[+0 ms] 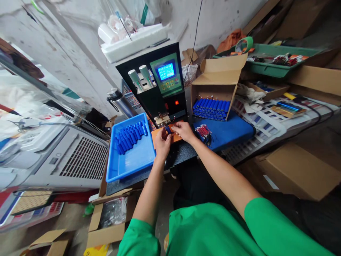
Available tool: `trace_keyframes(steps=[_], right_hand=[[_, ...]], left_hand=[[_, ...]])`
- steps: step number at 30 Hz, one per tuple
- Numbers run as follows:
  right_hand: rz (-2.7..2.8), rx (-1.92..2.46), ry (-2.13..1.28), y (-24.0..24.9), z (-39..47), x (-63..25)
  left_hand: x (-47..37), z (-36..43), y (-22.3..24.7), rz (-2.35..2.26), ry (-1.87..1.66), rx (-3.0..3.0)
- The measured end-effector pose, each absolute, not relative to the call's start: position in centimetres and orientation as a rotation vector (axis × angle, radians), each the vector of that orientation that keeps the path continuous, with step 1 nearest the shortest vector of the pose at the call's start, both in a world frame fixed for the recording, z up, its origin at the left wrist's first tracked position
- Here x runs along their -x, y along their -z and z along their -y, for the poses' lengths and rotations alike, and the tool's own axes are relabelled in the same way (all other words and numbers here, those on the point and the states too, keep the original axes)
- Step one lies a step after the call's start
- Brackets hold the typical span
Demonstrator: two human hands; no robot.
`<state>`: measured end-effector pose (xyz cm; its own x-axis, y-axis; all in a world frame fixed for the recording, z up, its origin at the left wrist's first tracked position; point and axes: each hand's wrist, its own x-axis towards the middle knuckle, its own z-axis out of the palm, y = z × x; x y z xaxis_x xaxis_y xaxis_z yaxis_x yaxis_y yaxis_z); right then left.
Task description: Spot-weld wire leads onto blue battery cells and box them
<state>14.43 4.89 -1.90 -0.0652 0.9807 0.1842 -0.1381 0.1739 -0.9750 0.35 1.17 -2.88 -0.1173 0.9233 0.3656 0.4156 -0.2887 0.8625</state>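
Observation:
A blue cylindrical battery cell (167, 130) is at the front of the black spot welder (165, 89), just below its electrodes (161, 119). The fingers of my left hand (162, 143) are closed on the cell from the left. From the right, my right hand (184, 131) is pinched close to the same cell; whatever its fingertips hold is too small to make out. Both hands are over an orange board (176, 138) at the machine's base. Beside my right wrist lies a bundle of red and black wire leads (204, 133).
Left of my hands, a blue tray (134, 161) carries rows of blue cells (128, 138). On the right, an open cardboard box (213, 90) contains stacked blue cells. A steel flask (121, 103) stands behind the tray. Farther right is a green tray (282, 71) of parts.

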Motion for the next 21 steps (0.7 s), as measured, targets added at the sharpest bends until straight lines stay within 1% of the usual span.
trace_keyframes(steps=[3, 6, 13, 21], right_hand=[[1.225, 0.929, -1.221, 1.7, -4.9, -14.5], [1.216, 0.935, -1.254, 1.7, -4.9, -14.6], [1.129, 0.93, -1.343, 1.6, -4.7, -14.7], [1.138, 0.89, -1.36, 1.6, -4.8, -15.0]], left_hand=[[0.1, 0.0, 3.5, -1.442, -1.427, -1.6], [0.5, 1.3, 4.0, -1.49, -1.376, -1.633], [0.3, 3.0, 2.4, -1.527, -1.343, -1.953], [-0.4, 2.7, 2.3, -1.615, -1.323, -1.979]])
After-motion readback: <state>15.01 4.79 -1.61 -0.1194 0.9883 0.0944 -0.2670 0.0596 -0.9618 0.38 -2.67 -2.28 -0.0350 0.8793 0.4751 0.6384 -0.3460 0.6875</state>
